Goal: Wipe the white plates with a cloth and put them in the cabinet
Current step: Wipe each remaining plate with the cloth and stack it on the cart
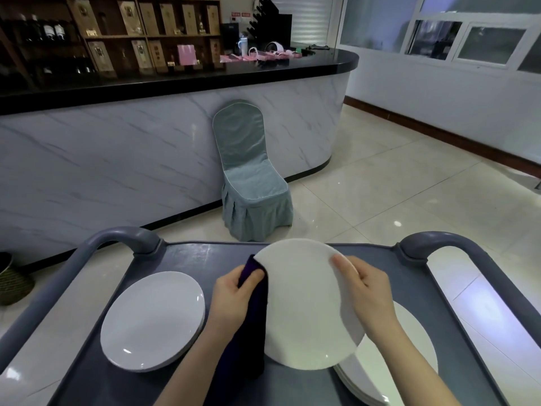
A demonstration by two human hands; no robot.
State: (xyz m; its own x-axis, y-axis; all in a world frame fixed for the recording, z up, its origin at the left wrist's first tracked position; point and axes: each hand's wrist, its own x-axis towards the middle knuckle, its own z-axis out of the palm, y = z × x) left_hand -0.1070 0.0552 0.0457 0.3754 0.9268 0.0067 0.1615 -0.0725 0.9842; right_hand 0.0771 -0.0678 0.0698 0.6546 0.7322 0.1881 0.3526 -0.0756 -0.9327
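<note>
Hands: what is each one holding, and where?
The left hand grips the dark purple cloth near its top end; the right hand holds the raised white plate by its right rim.

The held plate [304, 312] looks smooth and shiny, like china. The cloth [256, 323] is soft, dark fabric. The cart [205, 256] is dull grey plastic. The floor [380, 200] tiles shine.

A white plate [304, 312] tilts upward, a dark purple cloth [256, 315] against its left rim. Stacked plates [152, 320] lie flat at left, another stack [369, 376] at right.
</note>
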